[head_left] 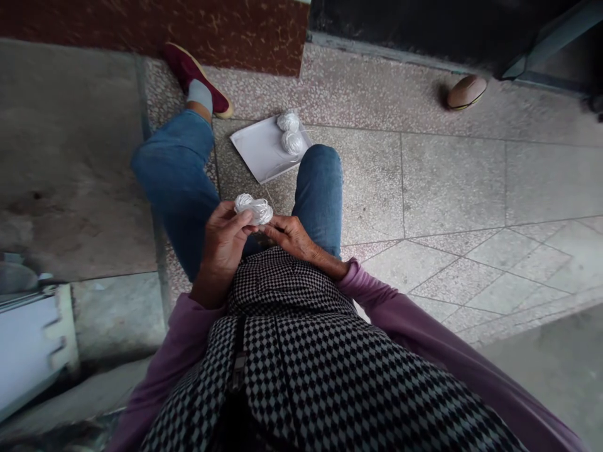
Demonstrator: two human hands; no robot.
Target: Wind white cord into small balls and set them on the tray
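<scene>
My left hand [225,237] is closed around a small bundle of shiny white yarn [257,210], thumb on top and fingers beneath. The bundle looks pinched in the middle, with loops at both ends. Close against its right end, the fingers of my right hand [294,237] are pressed together on the yarn; their tips are partly hidden. Beyond my knees, a shallow white tray [254,147] lies on the floor. Two white yarn balls [292,142] sit at its right side. A thin strand runs from near the tray's front edge toward my hands.
My jeans-clad knees [320,176] flank the space before me. A red shoe [198,81] rests at upper left, and another shoe's toe [466,93] shows at upper right. A reddish-brown panel [264,37] borders the tiled floor [447,176]. A white box-like object [31,345] stands at lower left.
</scene>
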